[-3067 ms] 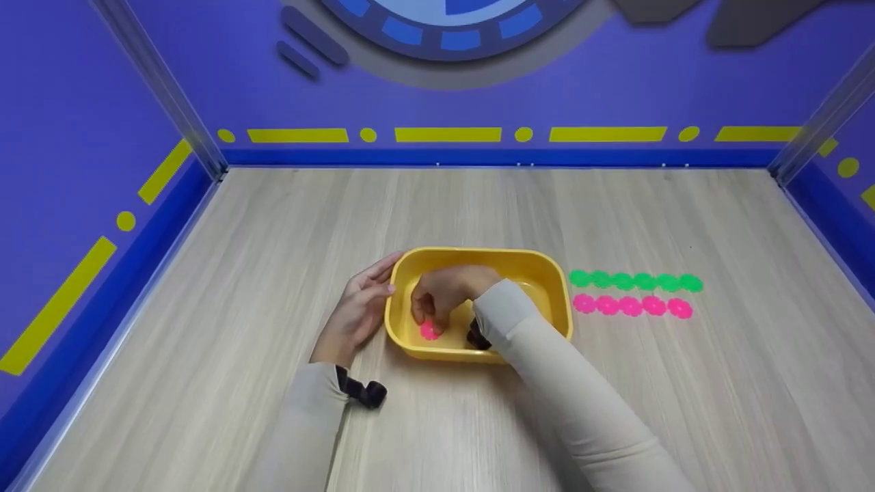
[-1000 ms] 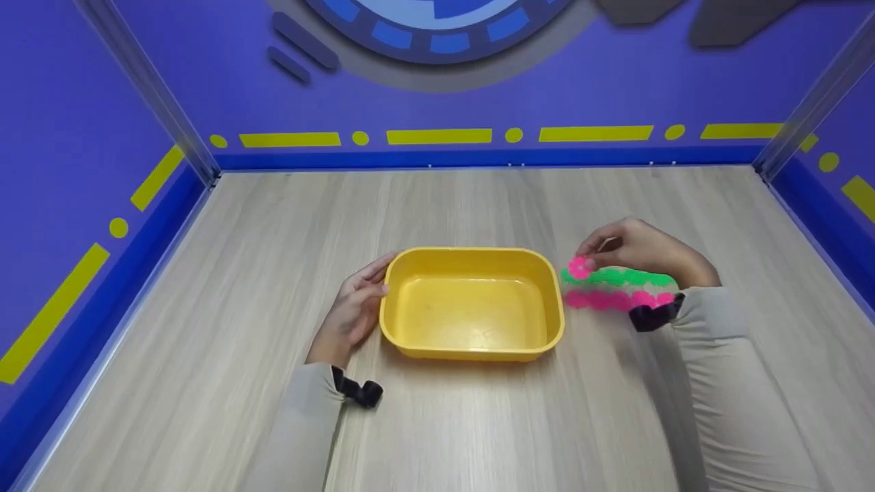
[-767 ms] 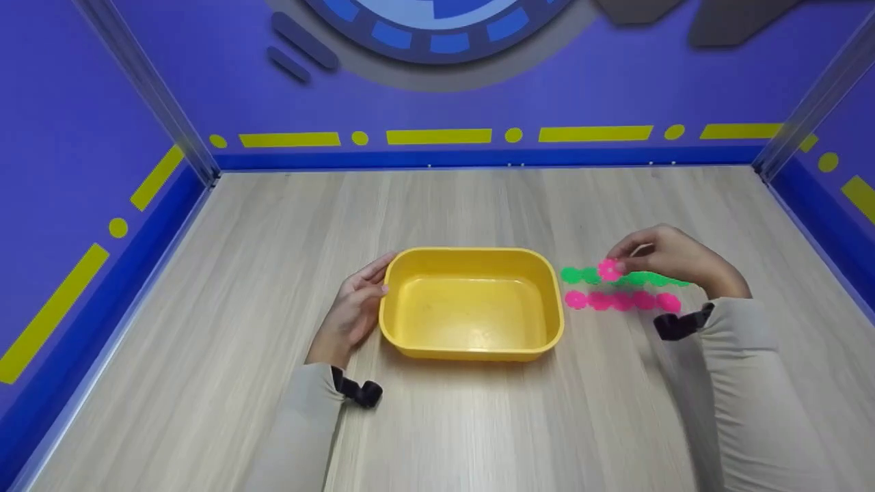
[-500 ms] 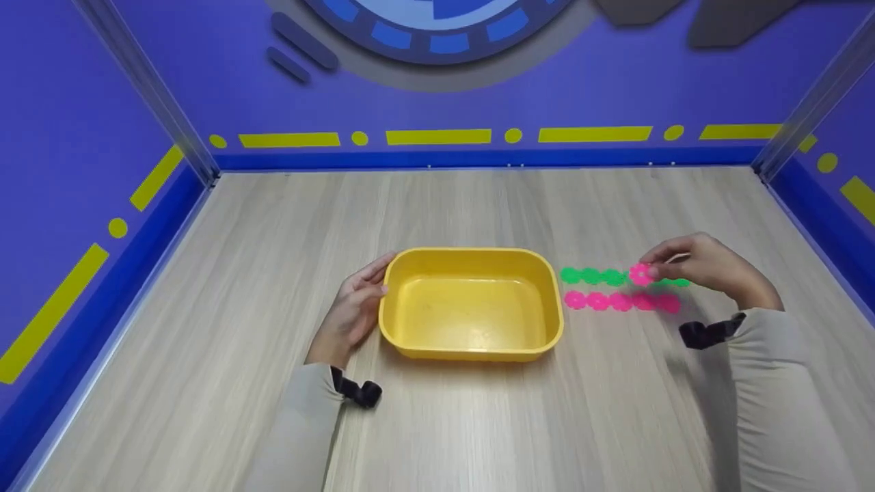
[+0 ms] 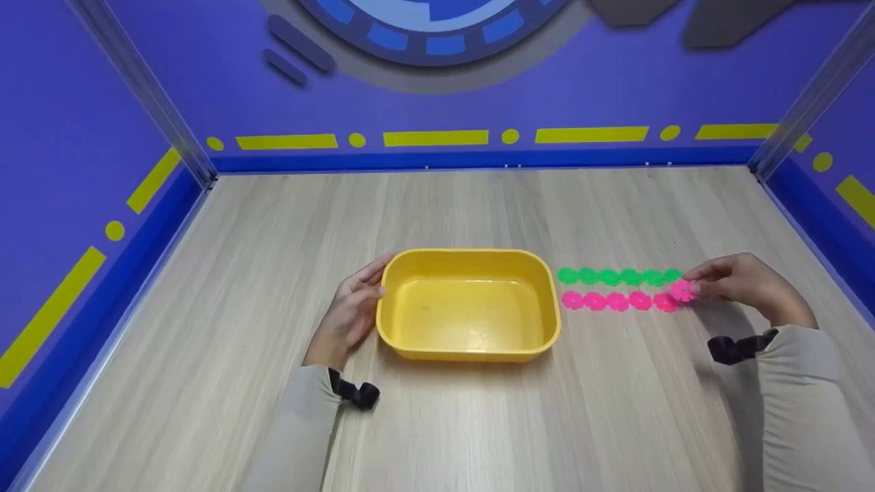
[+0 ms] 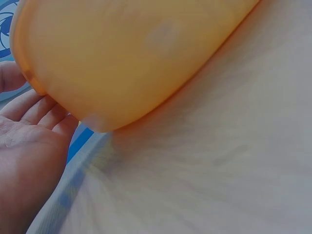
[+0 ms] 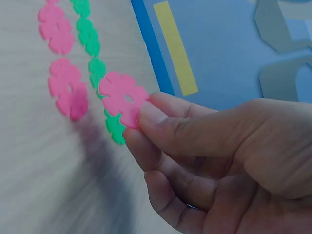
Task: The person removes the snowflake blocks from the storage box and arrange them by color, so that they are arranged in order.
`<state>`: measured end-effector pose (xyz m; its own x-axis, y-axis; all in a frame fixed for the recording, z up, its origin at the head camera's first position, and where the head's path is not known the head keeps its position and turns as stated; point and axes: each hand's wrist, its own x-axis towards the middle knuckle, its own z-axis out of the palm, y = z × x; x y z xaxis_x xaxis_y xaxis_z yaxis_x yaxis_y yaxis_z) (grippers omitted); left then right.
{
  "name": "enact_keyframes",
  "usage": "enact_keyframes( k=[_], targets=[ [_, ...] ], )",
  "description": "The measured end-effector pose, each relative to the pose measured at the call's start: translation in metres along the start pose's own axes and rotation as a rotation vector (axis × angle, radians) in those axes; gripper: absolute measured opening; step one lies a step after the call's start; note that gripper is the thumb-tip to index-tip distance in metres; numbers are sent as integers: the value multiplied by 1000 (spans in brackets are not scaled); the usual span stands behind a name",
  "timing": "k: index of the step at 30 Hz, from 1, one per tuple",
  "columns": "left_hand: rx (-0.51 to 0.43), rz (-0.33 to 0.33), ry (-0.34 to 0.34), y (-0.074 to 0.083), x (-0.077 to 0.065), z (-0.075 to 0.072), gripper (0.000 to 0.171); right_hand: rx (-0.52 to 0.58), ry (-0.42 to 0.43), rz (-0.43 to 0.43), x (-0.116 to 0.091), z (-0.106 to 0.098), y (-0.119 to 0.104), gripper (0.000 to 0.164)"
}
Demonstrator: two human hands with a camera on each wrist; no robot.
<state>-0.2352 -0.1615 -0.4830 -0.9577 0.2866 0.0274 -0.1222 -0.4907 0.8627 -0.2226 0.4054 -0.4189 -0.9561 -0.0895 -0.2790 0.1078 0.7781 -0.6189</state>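
My right hand (image 5: 752, 283) pinches a pink flower-shaped disc (image 7: 123, 95) between thumb and fingers. The disc is held up near the right end of two rows on the table. Several green flower discs (image 5: 610, 277) form the far row; several pink ones (image 5: 617, 301) form the near row. In the right wrist view the held disc overlaps the green row, and a shadow falls across the last pink disc. A yellow plastic basin (image 5: 472, 355) stands left of the rows. My left hand (image 5: 347, 311) rests against its left side, fingers extended along the outer wall, thumb at the rim.
The wooden table (image 5: 437, 430) is bounded by a blue-purple back panel (image 5: 451, 109) and side panels. Black wrist cameras sit at both sleeve cuffs. The basin's inside shows only its bare floor.
My right hand picked the pink disc out of the basin, carried it right over the green row, and now holds it by the rows' right end. My left hand has stayed at the basin.
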Motion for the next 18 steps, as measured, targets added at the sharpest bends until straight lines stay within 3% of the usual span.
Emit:
enact_keyframes(
  k=[9,18],
  targets=[
    [28,3,-36,0,-1,-3,62,28,-45,76,0,2,12,43],
    [26,29,-9,3,0,0,59,-6,-47,70,2,5,10,37]
  ],
)
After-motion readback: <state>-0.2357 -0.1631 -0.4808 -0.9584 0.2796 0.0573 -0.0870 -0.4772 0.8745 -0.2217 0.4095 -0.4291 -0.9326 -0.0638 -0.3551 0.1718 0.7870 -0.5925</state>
